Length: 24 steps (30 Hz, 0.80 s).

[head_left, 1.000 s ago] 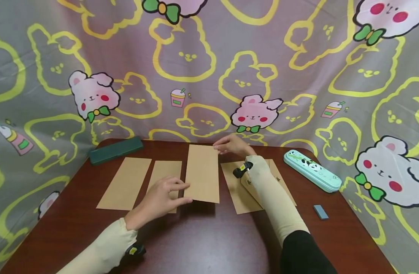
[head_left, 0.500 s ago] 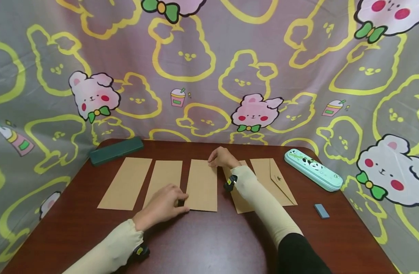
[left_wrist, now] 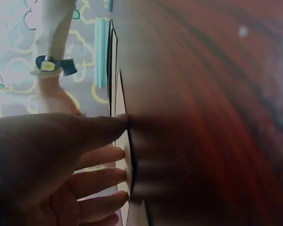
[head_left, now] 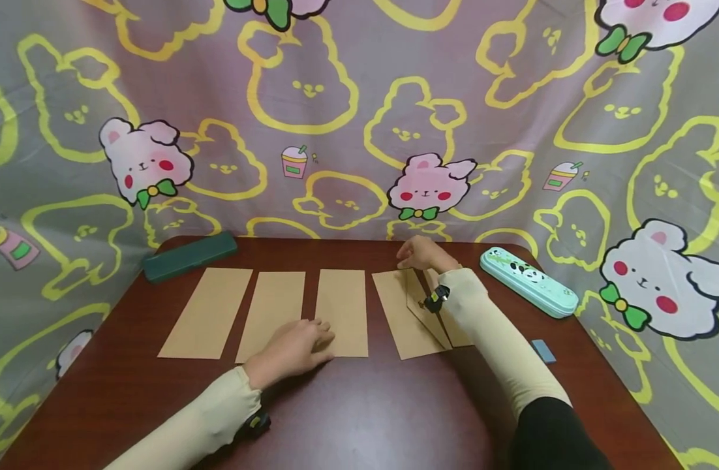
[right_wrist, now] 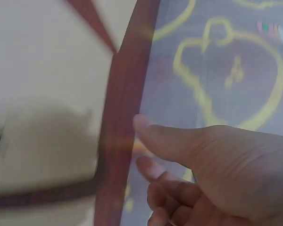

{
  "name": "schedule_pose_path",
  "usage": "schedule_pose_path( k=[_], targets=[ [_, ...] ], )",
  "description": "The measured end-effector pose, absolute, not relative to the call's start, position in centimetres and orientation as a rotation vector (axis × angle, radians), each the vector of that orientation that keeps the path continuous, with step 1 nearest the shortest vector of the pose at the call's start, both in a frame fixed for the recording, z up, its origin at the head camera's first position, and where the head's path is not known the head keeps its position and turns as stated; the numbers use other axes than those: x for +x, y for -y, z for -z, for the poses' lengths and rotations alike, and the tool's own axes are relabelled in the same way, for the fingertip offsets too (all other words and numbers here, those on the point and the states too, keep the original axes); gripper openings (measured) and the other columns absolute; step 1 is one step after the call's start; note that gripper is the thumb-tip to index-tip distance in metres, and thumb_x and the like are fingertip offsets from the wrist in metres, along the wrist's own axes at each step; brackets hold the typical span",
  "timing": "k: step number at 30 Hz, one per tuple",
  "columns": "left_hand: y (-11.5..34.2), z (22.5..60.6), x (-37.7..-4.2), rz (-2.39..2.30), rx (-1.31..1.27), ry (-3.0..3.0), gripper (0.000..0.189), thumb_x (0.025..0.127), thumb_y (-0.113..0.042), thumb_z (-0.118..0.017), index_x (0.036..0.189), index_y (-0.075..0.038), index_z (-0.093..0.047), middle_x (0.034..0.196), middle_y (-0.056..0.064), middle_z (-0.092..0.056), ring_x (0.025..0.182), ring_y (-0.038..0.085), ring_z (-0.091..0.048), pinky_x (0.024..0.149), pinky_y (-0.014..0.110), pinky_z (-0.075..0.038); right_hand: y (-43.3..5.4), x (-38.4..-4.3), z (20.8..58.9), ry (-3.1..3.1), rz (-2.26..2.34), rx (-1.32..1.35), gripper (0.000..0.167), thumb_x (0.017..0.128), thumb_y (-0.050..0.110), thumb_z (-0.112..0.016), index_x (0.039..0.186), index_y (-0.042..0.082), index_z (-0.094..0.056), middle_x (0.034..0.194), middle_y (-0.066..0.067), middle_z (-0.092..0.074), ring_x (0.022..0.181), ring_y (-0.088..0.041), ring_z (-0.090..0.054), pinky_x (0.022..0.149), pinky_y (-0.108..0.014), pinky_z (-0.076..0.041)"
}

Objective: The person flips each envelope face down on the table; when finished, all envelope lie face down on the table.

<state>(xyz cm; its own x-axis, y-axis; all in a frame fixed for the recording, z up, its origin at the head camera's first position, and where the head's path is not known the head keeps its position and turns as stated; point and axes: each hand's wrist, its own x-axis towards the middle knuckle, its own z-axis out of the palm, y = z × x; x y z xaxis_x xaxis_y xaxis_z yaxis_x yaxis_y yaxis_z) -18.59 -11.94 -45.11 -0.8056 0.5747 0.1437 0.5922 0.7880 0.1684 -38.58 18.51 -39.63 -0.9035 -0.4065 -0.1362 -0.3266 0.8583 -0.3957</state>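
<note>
Several brown paper envelopes lie in a row on the table. My left hand [head_left: 295, 349] rests by the lower left corner of the middle envelope [head_left: 343, 313], its fingertips touching the paper in the left wrist view. At the top edge of a flapped envelope [head_left: 389, 307], my right hand [head_left: 424, 253] hovers; in the right wrist view its thumb and loosely bent fingers [right_wrist: 153, 168] have nothing between them. The rightmost envelope [head_left: 458, 331] is partly hidden beneath the right forearm. Two further envelopes, a second one [head_left: 271, 307] and a leftmost one [head_left: 207, 313], lie flat at the left.
A dark green case [head_left: 189, 256] stands at the back left. A mint pencil case with pandas [head_left: 530, 281] lies at the right, and a small blue eraser [head_left: 543, 351] in front of it. A patterned curtain [head_left: 336, 117] hangs behind the table's far edge.
The middle envelope was lifted between both hands, then laid flat. My right hand has let go of it and moved right, over the flapped envelopes. My left hand has stayed near its corner.
</note>
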Motion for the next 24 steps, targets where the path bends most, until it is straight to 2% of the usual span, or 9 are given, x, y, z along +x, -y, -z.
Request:
schedule_pose_path(
  k=[1, 3, 5, 8, 11, 14, 21, 24],
  targets=[
    [11.9, 45.0, -18.5, 0.311, -0.943, 2.894, 0.030, 0.090, -0.036, -0.078, 0.106, -0.011, -0.078, 0.100, 0.006, -0.073, 0.085, 0.022, -0.069, 0.072, 0.036, -0.055, -19.3, -38.6, 39.6, -2.810, 0.505, -0.553, 0.033, 0.093, 0.019, -0.077, 0.122, 0.004, -0.074, 0.125, -0.020, -0.071, 0.117, -0.036, -0.066, 0.096, -0.048, -0.055],
    [12.0, 44.9, -18.4, 0.336, -0.927, 2.901, 0.024, 0.089, -0.035, -0.079, 0.091, -0.012, -0.074, 0.077, -0.003, -0.058, 0.065, 0.011, -0.052, 0.056, 0.027, -0.040, -20.6, -38.6, 40.1, -2.793, 0.455, -0.534, 0.036, 0.092, 0.020, -0.078, 0.124, 0.004, -0.073, 0.124, -0.021, -0.071, 0.115, -0.036, -0.066, 0.095, -0.048, -0.055],
    [12.1, 44.7, -18.2, 0.372, -0.918, 2.900, 0.029, 0.087, -0.034, -0.082, 0.077, -0.013, -0.064, 0.068, -0.008, -0.039, 0.060, 0.007, -0.034, 0.053, 0.023, -0.026, -21.4, -38.4, 40.7, -2.773, 0.442, -0.507, 0.040, 0.091, 0.022, -0.080, 0.126, 0.005, -0.072, 0.126, -0.020, -0.069, 0.117, -0.036, -0.065, 0.096, -0.048, -0.055],
    [12.3, 44.3, -18.2, 0.405, -0.887, 2.915, 0.045, 0.086, -0.034, -0.083, 0.066, -0.013, -0.050, 0.066, -0.010, -0.025, 0.060, 0.006, -0.025, 0.053, 0.023, -0.018, -21.9, -38.3, 41.6, -2.754, 0.452, -0.494, 0.043, 0.090, 0.023, -0.081, 0.129, 0.007, -0.071, 0.132, -0.021, -0.067, 0.123, -0.037, -0.062, 0.101, -0.049, -0.053],
    [12.4, 44.0, -18.1, 0.405, -0.833, 2.944, 0.055, 0.084, -0.035, -0.084, 0.061, -0.017, -0.038, 0.065, -0.012, -0.021, 0.059, 0.005, -0.024, 0.053, 0.023, -0.018, -21.9, -38.4, 42.1, -2.752, 0.481, -0.516, 0.044, 0.089, 0.021, -0.082, 0.130, 0.009, -0.071, 0.139, -0.021, -0.064, 0.131, -0.038, -0.059, 0.105, -0.050, -0.051],
    [12.5, 43.6, -17.9, 0.384, -0.765, 2.988, 0.061, 0.083, -0.036, -0.085, 0.057, -0.021, -0.032, 0.061, -0.013, -0.022, 0.056, 0.005, -0.025, 0.051, 0.023, -0.020, -21.7, -38.6, 42.2, -2.768, 0.498, -0.553, 0.042, 0.088, 0.019, -0.083, 0.127, 0.009, -0.072, 0.134, -0.019, -0.067, 0.129, -0.036, -0.060, 0.105, -0.050, -0.051],
    [12.8, 43.0, -17.7, 0.311, -0.755, 2.992, 0.057, 0.081, -0.035, -0.087, 0.051, -0.023, -0.039, 0.056, -0.015, -0.028, 0.054, 0.006, -0.030, 0.048, 0.025, -0.026, -21.7, -38.7, 42.1, -2.765, 0.484, -0.577, 0.024, 0.087, 0.015, -0.083, 0.108, 0.007, -0.075, 0.110, -0.011, -0.072, 0.100, -0.023, -0.063, 0.090, -0.040, -0.054],
    [12.5, 42.9, -17.9, 0.364, -0.748, 3.016, 0.052, 0.082, -0.036, -0.086, 0.054, -0.019, -0.045, 0.058, -0.013, -0.029, 0.056, 0.007, -0.031, 0.049, 0.027, -0.024, -21.8, -38.7, 42.2, -2.766, 0.423, -0.608, 0.026, 0.087, 0.017, -0.084, 0.108, 0.008, -0.073, 0.109, -0.010, -0.071, 0.096, -0.021, -0.062, 0.087, -0.038, -0.053]
  ],
)
